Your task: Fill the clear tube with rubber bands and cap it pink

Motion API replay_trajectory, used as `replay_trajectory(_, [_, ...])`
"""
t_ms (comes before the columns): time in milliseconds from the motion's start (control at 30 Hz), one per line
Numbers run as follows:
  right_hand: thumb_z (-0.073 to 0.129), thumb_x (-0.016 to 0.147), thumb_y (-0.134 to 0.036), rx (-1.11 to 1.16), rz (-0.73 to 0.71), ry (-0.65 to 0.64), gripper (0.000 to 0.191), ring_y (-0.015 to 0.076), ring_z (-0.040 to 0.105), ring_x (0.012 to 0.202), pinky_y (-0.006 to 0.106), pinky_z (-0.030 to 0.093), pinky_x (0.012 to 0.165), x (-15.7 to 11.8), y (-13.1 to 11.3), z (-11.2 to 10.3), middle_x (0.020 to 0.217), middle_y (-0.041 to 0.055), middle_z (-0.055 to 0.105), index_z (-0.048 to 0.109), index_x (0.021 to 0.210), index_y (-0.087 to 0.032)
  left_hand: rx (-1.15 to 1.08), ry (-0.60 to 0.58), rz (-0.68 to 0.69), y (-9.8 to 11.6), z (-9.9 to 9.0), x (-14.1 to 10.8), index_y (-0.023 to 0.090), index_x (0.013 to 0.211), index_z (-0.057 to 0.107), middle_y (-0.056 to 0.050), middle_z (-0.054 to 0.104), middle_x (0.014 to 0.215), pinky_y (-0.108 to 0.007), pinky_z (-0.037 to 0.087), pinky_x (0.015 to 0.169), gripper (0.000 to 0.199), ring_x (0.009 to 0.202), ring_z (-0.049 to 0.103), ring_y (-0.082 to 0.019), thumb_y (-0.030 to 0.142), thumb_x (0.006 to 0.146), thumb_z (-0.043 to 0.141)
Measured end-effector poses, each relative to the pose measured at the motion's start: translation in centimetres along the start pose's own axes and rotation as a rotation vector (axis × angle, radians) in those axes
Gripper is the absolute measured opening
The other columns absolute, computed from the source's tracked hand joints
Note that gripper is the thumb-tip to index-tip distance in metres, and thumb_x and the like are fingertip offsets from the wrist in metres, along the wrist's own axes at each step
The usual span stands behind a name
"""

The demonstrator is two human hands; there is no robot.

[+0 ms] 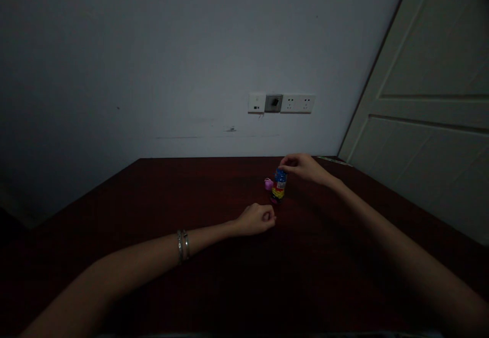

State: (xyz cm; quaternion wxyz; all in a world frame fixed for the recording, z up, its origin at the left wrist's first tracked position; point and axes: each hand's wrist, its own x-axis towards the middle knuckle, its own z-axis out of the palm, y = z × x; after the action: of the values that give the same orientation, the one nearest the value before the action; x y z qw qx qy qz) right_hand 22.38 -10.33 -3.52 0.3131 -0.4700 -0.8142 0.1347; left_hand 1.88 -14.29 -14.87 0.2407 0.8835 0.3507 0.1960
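A small bottle (279, 185) with a blue top and a red and yellow label stands slightly tilted on the dark red table. The fingertips of my right hand (301, 167) pinch it at the blue top. Just left of the bottle lies a small pink thing (268, 184), too small to make out. My left hand (256, 219) rests on the table in front of the bottle, apart from it, with the fingers curled in. Whatever those fingers hold, if anything, is hidden. Two silvery bracelets (183, 245) circle my left wrist.
The dark red table (183, 185) reaches back to a pale wall (153, 63). Sockets and switch plates (281, 103) sit on that wall above the table. A white panelled door (431, 88) rises along the right side. The scene is dim.
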Motion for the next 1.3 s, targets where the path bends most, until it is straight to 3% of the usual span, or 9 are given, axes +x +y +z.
replay_trajectory(233, [0.036, 0.087, -0.051, -0.069, -0.030, 0.024, 0.047, 0.0191, 0.059, 0.077, 0.030, 0.044, 0.072, -0.1, 0.1, 0.2, 0.083, 0.0094, 0.065, 0.064, 0.074, -0.015, -0.137, 0.054, 0.016, -0.3, 0.2, 0.1, 0.014, 0.072, 0.055, 0.005, 0.045, 0.056, -0.018, 0.029, 0.050, 0.016, 0.051, 0.039, -0.006, 0.027, 0.078, 0.049])
replay_trajectory(367, [0.031, 0.088, -0.055, -0.042, 0.013, 0.006, 0.052, 0.0210, 0.059, 0.080, 0.032, 0.044, 0.075, -0.1, 0.2, 0.6, 0.083, 0.0102, 0.065, 0.062, 0.076, -0.015, -0.248, 0.195, -0.013, -0.4, 0.0, 0.3, 0.015, 0.078, 0.054, 0.005, 0.044, 0.059, -0.018, 0.031, 0.052, 0.015, 0.054, 0.039, -0.006, 0.029, 0.079, 0.050])
replay_trajectory(500, [0.027, 0.086, -0.062, -0.066, 0.079, -0.060, 0.058, 0.0226, 0.058, 0.081, 0.033, 0.044, 0.076, -0.1, 0.2, 1.0, 0.084, 0.0116, 0.065, 0.061, 0.077, -0.015, -0.255, 0.395, -0.060, -0.8, -0.2, 0.8, 0.017, 0.098, 0.049, 0.002, 0.050, 0.078, -0.021, 0.038, 0.060, 0.030, 0.065, 0.044, -0.009, 0.032, 0.074, 0.059])
replay_trajectory(633, [0.023, 0.086, -0.063, -0.108, 0.115, -0.079, 0.061, 0.0228, 0.058, 0.081, 0.035, 0.043, 0.077, 0.3, 0.4, 1.5, 0.088, 0.0141, 0.063, 0.060, 0.082, -0.014, -0.260, 0.469, -0.023, -1.1, -0.3, 2.3, 0.017, 0.112, 0.044, -0.007, 0.052, 0.104, -0.029, 0.042, 0.078, 0.053, 0.087, 0.049, -0.014, 0.033, 0.068, 0.068])
replay_trajectory(833, [0.022, 0.088, -0.059, -0.206, 0.078, -0.166, 0.060, 0.0257, 0.056, 0.088, 0.040, 0.041, 0.082, 0.7, 1.0, 2.1, 0.090, 0.0135, 0.062, 0.063, 0.088, -0.015, -0.384, 0.464, -0.029, -0.6, 0.1, 6.1, 0.015, 0.124, 0.039, -0.013, 0.053, 0.113, -0.037, 0.041, 0.088, 0.073, 0.101, 0.051, -0.020, 0.033, 0.063, 0.073])
replay_trajectory(933, [0.024, 0.089, -0.055, -0.253, 0.049, -0.220, 0.055, 0.0249, 0.056, 0.087, 0.040, 0.041, 0.082, 0.7, 0.9, 1.9, 0.088, 0.0117, 0.062, 0.064, 0.093, -0.017, -0.356, 0.409, -0.028, -0.1, 0.3, 7.0, 0.014, 0.115, 0.048, -0.012, 0.056, 0.111, -0.036, 0.042, 0.086, 0.059, 0.099, 0.053, -0.021, 0.037, 0.066, 0.070])
replay_trajectory(1067, [0.025, 0.089, -0.055, -0.257, 0.045, -0.223, 0.054, 0.0220, 0.057, 0.079, 0.038, 0.042, 0.079, 0.5, -0.1, 1.0, 0.083, 0.0098, 0.063, 0.064, 0.083, -0.018, -0.333, 0.327, -0.057, 0.1, 0.3, 7.0, 0.012, 0.098, 0.057, -0.009, 0.060, 0.097, -0.032, 0.045, 0.078, 0.037, 0.087, 0.056, -0.018, 0.037, 0.072, 0.064])
replay_trajectory(1300, [0.034, 0.089, -0.045, -0.171, -0.004, -0.111, 0.043, 0.0206, 0.059, 0.076, 0.032, 0.044, 0.070, -0.2, -1.4, -0.3, 0.087, 0.0112, 0.064, 0.064, 0.085, -0.015, -0.358, 0.331, -0.040, -0.1, 0.4, 6.9, 0.012, 0.097, 0.057, -0.007, 0.061, 0.094, -0.028, 0.045, 0.073, 0.036, 0.082, 0.057, -0.016, 0.037, 0.072, 0.063])
